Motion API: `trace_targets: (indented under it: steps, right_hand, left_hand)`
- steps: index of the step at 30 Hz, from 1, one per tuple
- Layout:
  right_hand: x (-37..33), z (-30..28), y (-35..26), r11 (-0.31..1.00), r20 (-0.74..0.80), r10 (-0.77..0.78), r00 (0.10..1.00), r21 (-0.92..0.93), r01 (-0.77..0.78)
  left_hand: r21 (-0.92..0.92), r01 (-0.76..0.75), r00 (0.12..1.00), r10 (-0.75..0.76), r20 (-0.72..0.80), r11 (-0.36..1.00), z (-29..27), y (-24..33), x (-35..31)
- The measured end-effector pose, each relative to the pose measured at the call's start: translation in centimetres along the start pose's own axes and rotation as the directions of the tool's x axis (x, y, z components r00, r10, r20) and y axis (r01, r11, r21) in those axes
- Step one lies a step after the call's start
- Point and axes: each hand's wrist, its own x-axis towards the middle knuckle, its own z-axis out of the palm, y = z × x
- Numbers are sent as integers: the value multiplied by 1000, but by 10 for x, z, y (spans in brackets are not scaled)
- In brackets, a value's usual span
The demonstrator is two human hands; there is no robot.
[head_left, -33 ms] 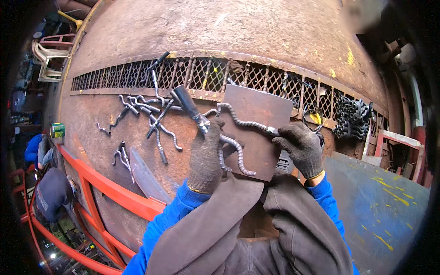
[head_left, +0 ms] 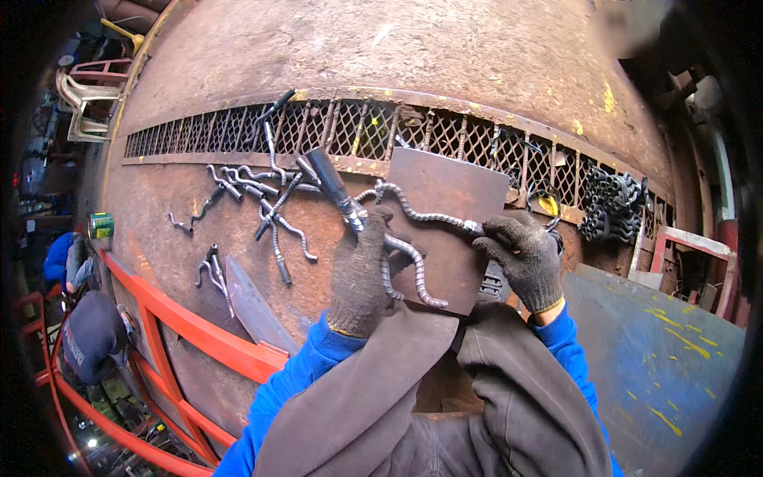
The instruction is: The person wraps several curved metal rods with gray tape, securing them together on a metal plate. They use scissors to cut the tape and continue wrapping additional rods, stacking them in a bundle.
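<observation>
My left hand (head_left: 359, 278), in a dark knit glove, is closed around a bent ribbed steel rod with a dark tube (head_left: 327, 181) on its end. The tube points up and to the left; the rod's curved tail comes out below the fingers. In a like glove, my right hand (head_left: 524, 258) pinches the right end of another wavy ribbed rod (head_left: 429, 213). That rod crosses a flat rusty metal plate (head_left: 485, 179) in front of my knees. Its left end reaches close behind my left hand, where the overlap hides whether the pieces touch.
Several bent rods with tube ends (head_left: 270, 211) lie scattered on the rusty floor to the left. A mesh grating strip (head_left: 318, 123) runs behind them. Stacked dark tubes (head_left: 612, 203) stand right. A red railing (head_left: 199, 326) borders the left, with another person (head_left: 94, 338) beyond it.
The tube and rod in my left hand have shifted very slightly to the right. My right hand looks nearly unmoved.
</observation>
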Motion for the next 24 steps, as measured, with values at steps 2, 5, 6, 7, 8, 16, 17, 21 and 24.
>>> trace_targets:
  steps: [2,5,6,7,8,16,17,21,24]
  right_hand:
    - [1,-5,-11,994,-76,-54,996,-98,47]
    - [-8,-10,-24,977,37,35,999,209,-42]
    - [-9,-12,-28,875,236,57,970,456,-163]
    - [-9,-20,-34,713,418,34,908,626,-315]
    - [7,-26,-43,793,485,-126,866,573,-205]
    - [-5,-14,-45,780,-21,198,980,608,-144]
    - [-4,-26,-32,879,-156,53,986,476,28]
    - [15,-69,1,923,-556,16,831,328,201]
    - [51,-83,-12,825,-357,324,876,559,-78]
  left_hand:
    - [-8,10,1000,-10,-1,1000,2,0,-2]
    - [-4,43,999,-43,5,999,8,2,-5]
    - [-14,44,999,-44,19,999,9,1,-6]
    - [-29,51,997,-50,51,998,14,0,-7]
    - [-91,108,991,-100,94,990,16,2,-8]
    - [255,292,868,-367,335,922,17,15,-15]
    - [388,40,926,-180,333,921,11,13,-16]
    - [730,-405,898,89,431,550,-6,23,-11]
    - [663,-733,680,166,714,154,-19,29,4]
